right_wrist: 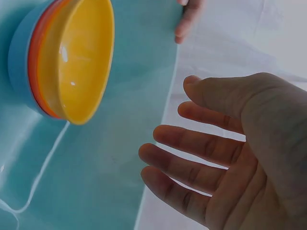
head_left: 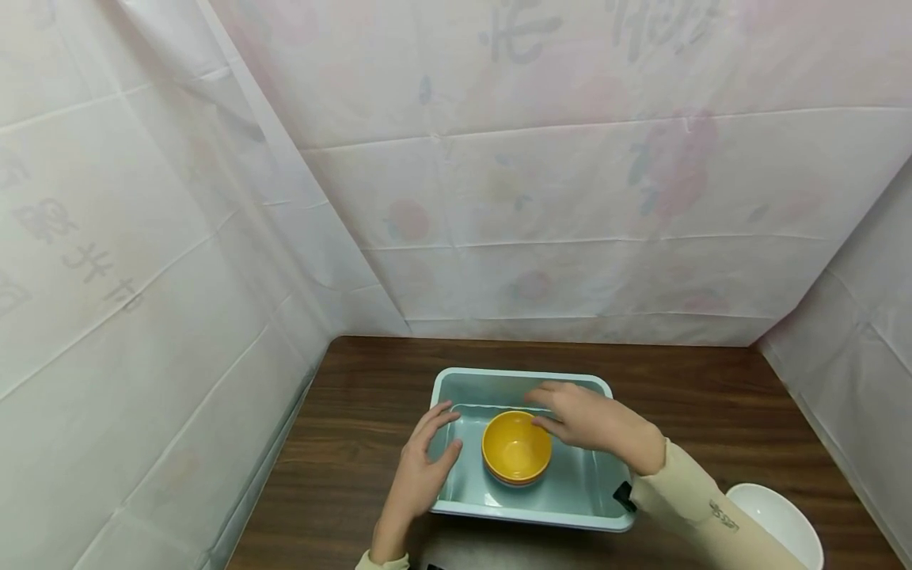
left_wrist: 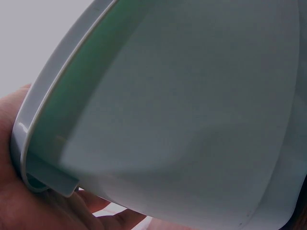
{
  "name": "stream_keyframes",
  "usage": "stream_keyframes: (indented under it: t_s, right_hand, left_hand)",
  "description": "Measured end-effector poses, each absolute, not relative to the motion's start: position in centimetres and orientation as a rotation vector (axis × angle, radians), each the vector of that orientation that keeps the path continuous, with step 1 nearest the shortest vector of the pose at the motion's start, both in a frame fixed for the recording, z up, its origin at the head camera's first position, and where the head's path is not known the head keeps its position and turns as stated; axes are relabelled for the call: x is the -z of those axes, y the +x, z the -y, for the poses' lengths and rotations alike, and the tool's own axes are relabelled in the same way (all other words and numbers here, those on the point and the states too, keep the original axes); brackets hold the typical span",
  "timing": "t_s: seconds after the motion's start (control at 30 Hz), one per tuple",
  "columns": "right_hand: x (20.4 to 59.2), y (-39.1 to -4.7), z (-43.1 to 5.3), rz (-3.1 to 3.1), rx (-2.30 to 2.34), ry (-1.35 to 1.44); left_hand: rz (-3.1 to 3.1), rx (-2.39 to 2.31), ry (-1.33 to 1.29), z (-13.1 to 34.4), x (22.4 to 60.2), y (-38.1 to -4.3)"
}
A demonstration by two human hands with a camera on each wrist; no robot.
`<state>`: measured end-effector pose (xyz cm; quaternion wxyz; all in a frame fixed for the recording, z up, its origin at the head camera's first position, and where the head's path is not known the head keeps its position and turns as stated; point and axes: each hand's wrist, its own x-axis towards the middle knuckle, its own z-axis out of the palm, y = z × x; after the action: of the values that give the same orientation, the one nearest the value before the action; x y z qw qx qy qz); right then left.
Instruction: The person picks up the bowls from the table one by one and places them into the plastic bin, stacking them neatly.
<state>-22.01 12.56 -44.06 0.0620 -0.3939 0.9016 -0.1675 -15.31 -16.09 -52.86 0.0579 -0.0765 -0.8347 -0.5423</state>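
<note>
Inside a pale teal plastic bin (head_left: pixel 530 518) stands a stack of bowls, with a yellow bowl (head_left: pixel 516 447) on top. The right wrist view shows an orange bowl (right_wrist: pixel 37 67) and a blue bowl (right_wrist: pixel 20 69) nested beneath it. My left hand (head_left: pixel 422 467) is at the bin's left rim, fingers spread and thumb apart; whether it touches the rim I cannot tell. My right hand (head_left: pixel 587 416) hovers over the bin, up and to the right of the stack. Its fingers are extended with nothing between them, apart from the bowls in the right wrist view.
The bin stands on a dark wood-grain table (head_left: pixel 342 427). A white bowl (head_left: pixel 780 526) sits at the table's right front, partly behind the right sleeve (head_left: pixel 701 507). White printed sheets (head_left: pixel 570 214) hang behind the table and along both sides.
</note>
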Motion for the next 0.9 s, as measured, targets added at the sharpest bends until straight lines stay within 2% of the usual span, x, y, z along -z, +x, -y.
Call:
stream_keyframes:
  t_s: [0.4, 0.57, 0.8, 0.9]
  right_hand:
    - [42.6, -20.9, -15.5, -2.866, 0.624, -1.180]
    - [42.9, -20.3, -17.1, -2.936, 0.775, -1.144]
    - [44.2, -19.3, -19.2, -3.116, 0.991, -1.275]
    - [44.6, -18.7, -20.2, -3.201, 1.017, -1.243]
  left_hand:
    - [2.533, 1.647, -0.237, 16.0, 52.7, -15.2]
    - [2.539, 1.653, -0.228, 16.0, 52.7, -15.3]
    - [2.540, 1.648, -0.239, 16.0, 52.8, -15.3]
    - [2.548, 1.637, -0.238, 16.0, 52.8, -15.4]
